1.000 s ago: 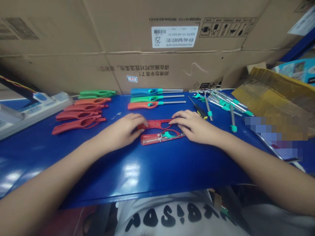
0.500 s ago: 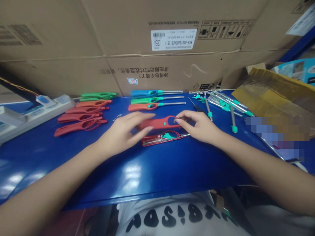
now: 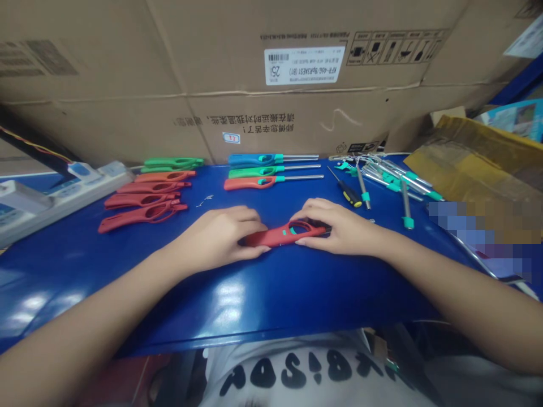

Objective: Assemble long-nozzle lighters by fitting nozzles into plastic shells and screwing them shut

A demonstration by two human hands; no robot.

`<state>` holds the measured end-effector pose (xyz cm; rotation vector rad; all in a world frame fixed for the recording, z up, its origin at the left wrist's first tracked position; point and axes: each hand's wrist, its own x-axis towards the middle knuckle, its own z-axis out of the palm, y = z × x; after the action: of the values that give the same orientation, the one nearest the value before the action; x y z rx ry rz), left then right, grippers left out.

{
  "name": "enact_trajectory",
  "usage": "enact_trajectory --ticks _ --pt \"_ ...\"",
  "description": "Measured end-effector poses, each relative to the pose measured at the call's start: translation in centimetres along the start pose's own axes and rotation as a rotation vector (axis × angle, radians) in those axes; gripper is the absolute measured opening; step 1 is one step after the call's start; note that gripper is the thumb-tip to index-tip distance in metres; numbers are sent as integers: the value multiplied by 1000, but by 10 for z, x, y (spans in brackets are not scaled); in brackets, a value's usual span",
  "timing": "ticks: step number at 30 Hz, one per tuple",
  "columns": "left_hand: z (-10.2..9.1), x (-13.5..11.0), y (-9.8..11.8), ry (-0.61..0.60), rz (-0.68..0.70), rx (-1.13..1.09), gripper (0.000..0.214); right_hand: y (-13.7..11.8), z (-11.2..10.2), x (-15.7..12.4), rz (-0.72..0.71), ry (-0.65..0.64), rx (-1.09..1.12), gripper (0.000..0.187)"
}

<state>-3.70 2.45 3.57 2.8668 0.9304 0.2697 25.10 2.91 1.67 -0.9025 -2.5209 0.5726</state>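
Observation:
A red lighter body (image 3: 285,234) with a teal trigger lies on the blue table (image 3: 263,294) between my hands. My left hand (image 3: 223,236) is closed round its left end. My right hand (image 3: 339,226) grips its right end, fingers curled over the handle loop. The red shell now sits on top of the lower half, so the inner parts are hidden.
Several red and green shells (image 3: 144,198) lie at the left. Three finished lighters (image 3: 271,172) lie at the back centre. A screwdriver (image 3: 345,189) and several metal tubes with teal ends (image 3: 390,181) lie at the right. A power strip (image 3: 55,192) and cardboard boxes (image 3: 254,85) border the table.
Both hands lifted the loose red shell, turned it over and brought it down onto the lower half nearer me. The two parts now lie together under my hands.

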Motion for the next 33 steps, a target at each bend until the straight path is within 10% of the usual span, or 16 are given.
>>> enact_trajectory --ticks 33 --pt "8 -1 25 -10 -171 52 23 -2 3 0 18 -42 -134 32"
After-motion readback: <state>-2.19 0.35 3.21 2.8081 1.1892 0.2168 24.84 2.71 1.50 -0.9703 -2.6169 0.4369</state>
